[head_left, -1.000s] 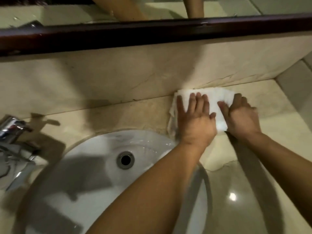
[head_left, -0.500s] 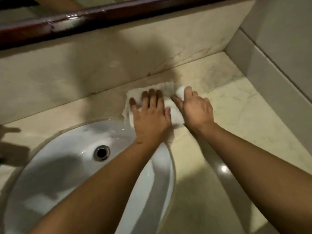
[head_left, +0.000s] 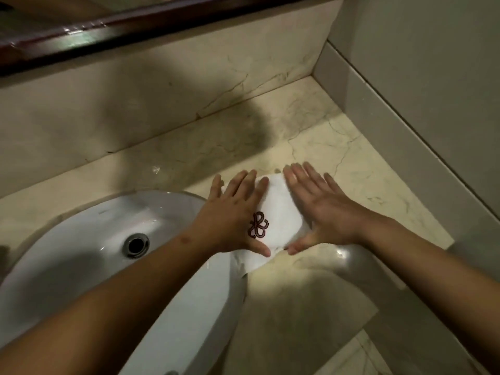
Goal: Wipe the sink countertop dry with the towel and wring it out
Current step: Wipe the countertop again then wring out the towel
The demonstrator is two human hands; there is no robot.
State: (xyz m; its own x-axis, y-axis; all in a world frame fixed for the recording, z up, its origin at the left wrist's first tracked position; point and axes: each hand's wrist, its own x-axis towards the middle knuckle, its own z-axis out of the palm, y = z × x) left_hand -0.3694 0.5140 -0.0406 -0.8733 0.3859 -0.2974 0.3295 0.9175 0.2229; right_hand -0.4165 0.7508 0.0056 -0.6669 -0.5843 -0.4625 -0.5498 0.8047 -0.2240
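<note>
Towel [head_left: 280, 209] is laid flat on the surface [head_left: 338, 155], just beside the right rim of the sink [head_left: 81, 234], roughly midway between back edge and front edge. Its near corner appears to lap the rim. Dark red monogram [head_left: 259, 225] is face up, partly covered by the left hand [head_left: 230, 220].

Both hands are pressed palm-down on the towel: left hand on the sink side, right hand [head_left: 323, 212] toward the right edge. Fingers [head_left: 297, 177] are straight and spread on both hands. Nothing is gripped or pinched, and the thumbs nearly meet at the cloth's near edge. Likely reason: load is spread by flat palms so more cloth is kept against the stone, and bunching is prevented by using two hands.

Wet sheen is seen toward the front edge below the towel, plus a glint near the back edge. Wiping is judged partly done. The back right corner looks dull, but dryness cannot be confirmed. Wringing is not yet started. The towel would have to be gathered first, probably over the sink so water is carried off at the drain [head_left: 135, 244].
</note>
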